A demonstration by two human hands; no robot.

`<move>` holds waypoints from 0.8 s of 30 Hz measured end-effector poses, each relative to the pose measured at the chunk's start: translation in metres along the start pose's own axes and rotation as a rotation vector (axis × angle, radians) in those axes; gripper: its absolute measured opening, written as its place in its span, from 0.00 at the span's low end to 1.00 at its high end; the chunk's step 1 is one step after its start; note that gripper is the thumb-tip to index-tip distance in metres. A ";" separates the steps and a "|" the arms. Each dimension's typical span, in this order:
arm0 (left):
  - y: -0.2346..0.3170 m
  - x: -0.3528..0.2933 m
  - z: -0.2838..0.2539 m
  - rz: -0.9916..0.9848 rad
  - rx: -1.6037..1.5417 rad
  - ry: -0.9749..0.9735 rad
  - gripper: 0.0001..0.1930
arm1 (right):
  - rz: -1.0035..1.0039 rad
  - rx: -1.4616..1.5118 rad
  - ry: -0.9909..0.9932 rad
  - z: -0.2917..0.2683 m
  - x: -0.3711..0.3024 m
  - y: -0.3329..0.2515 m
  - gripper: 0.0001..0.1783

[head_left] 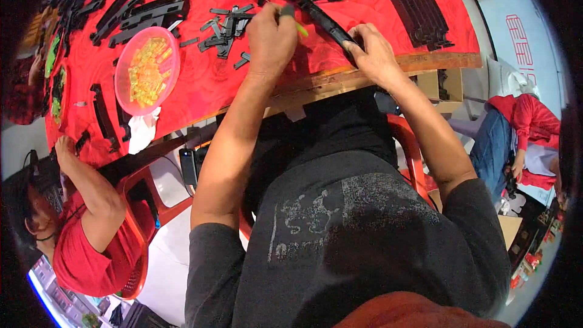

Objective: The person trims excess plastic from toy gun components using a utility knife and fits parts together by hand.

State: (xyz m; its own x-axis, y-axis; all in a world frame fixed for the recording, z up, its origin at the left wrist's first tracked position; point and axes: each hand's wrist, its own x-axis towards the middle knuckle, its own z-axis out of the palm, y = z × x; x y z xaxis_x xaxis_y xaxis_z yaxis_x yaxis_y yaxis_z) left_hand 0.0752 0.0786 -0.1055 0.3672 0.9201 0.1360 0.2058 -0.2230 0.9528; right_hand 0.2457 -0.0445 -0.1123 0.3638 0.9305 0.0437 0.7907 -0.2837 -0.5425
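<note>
Head view, person in dark grey shirt seated at a desk (200,85) covered with red cloth, wooden edge strip along the near side. Left hand (270,39) curled shut around a small tool with a yellow-green tip (301,29), tip poking out to the right of the knuckles, just over the near end of a long black plastic strip (325,21). Right hand (373,54) closed on that same strip at its near end, fingers wrapped over it, pressing it to the desk near the wooden edge; strip runs diagonally up-left from the right hand toward the left hand. Just left of the left hand: a loose pile of small black pieces (225,33) on the cloth. Further left, a pink round bowl (147,70) with yellow-green small parts inside, a white crumpled cloth (143,130) touching its lower rim at the desk edge. Stacks of long black strips (146,15) upper left, a row of the same black strips (416,9) upper right, well apart from the hands. Lower left, another person in a red shirt, their hand (64,146) on the desk's left edge. Far right, someone else in red top and jeans, seated, partly cut by the rim.
</note>
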 end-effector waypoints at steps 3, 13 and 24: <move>0.003 -0.007 -0.008 -0.094 0.198 -0.080 0.11 | -0.007 -0.012 0.002 0.000 -0.001 -0.002 0.15; 0.019 -0.027 0.016 0.095 0.162 0.039 0.13 | 0.156 0.627 0.116 -0.011 -0.011 -0.014 0.11; 0.068 -0.054 0.075 -0.010 -0.119 0.002 0.08 | 0.058 0.457 0.325 -0.017 -0.037 -0.040 0.14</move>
State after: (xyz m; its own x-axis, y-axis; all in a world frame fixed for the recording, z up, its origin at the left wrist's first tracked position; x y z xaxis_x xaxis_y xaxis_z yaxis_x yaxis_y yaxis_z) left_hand 0.1376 -0.0109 -0.0681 0.3641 0.9227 0.1267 0.1006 -0.1742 0.9795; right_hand 0.2090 -0.0711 -0.0779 0.5900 0.7769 0.2200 0.4978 -0.1355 -0.8566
